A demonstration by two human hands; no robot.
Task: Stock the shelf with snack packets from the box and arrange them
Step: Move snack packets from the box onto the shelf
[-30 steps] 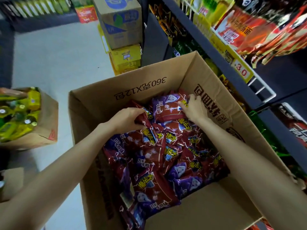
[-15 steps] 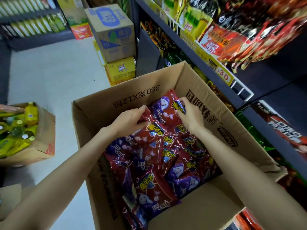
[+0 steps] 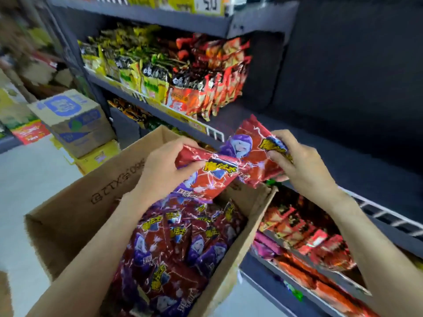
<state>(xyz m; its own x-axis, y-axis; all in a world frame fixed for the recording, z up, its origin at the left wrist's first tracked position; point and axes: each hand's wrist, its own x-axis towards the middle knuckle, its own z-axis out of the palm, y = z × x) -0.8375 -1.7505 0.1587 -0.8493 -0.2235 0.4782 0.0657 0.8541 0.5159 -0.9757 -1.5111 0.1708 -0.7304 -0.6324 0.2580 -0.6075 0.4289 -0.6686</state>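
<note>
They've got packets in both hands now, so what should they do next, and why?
Probably carry them up and right onto the bare dark shelf. Both the left hand and right hand already grip red snack packets lifted above the box.

Pale grey floor (image 3: 29, 186) seen at left. Dark metal shelving unit (image 3: 142, 14) occupying centre and right, tiers fronted by white wire rails (image 3: 377, 211) and yellow price strips (image 3: 183, 117). Dark back panel (image 3: 354, 65) seen behind right section. Stacked cartons (image 3: 75, 124) placed on floor beside shelving: brown carton with blue print above yellow carton (image 3: 100, 154). Far left blurred. Lighting even and diffuse.
</note>
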